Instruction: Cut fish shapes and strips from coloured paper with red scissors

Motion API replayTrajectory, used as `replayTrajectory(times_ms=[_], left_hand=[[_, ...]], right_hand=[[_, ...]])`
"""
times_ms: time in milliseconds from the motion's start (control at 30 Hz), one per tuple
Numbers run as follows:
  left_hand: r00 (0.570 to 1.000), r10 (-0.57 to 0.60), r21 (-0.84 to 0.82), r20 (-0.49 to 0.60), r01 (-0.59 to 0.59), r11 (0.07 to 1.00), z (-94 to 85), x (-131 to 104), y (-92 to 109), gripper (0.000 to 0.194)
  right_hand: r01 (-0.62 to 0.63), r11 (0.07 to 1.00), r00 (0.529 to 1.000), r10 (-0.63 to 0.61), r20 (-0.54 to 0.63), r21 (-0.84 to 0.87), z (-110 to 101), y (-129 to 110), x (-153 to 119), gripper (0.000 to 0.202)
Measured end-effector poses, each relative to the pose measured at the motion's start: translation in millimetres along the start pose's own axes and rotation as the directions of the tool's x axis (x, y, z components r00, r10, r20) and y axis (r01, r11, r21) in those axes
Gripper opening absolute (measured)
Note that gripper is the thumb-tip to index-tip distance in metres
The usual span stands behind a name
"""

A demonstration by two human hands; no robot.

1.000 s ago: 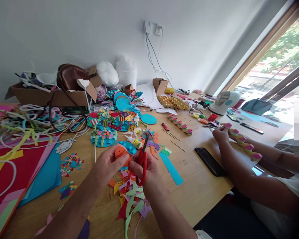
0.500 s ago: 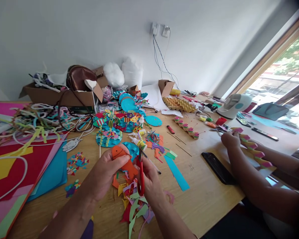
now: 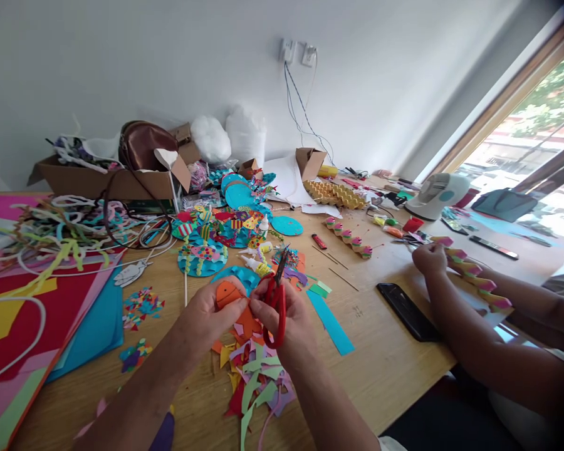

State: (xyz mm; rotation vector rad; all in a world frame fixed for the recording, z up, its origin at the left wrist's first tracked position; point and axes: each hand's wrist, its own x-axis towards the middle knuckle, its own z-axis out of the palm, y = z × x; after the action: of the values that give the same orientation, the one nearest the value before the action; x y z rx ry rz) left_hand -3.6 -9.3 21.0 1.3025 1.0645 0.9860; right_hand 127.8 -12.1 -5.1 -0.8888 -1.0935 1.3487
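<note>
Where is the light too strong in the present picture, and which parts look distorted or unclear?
Head view: the window at right is partly washed out by daylight; head view: the upper right corner is dark, and pixel blocks mark the right edge; head view: the wide lens seems to stretch the near forearms, while the red scissors look fairly clear.

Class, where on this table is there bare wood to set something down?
Between the blue strip and black flat object, down to the table's near edge. A smaller patch: between the left forearm and paper scraps. Crowded: the far side, from cardboard box to white appliance.
</note>
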Motion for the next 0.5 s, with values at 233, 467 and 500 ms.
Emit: replayTrajectory(times_ms=[233,467,500], left_hand=[[0.998,0.036,0.135,0.053,-0.043,0.990,-4.6,3,-3,0.014],[0.998,0.046,-0.123,-0.049,-0.052,0.991,-3.1,-1,-6,0.011],[0.997,0.051,-0.131,-0.061,-0.058,0.990,-2.9,-1,-6,0.010]], right_hand=[[-0.003,1.000,1.000,0.004,0.012,-0.028,-2,0,2,0.015],[-0.015,0.987,0.998,0.024,0.055,-0.163,-2,19,-6,0.023],[-0.031,0.985,0.996,0.044,0.077,-0.168,-2,20,-9,0.026]])
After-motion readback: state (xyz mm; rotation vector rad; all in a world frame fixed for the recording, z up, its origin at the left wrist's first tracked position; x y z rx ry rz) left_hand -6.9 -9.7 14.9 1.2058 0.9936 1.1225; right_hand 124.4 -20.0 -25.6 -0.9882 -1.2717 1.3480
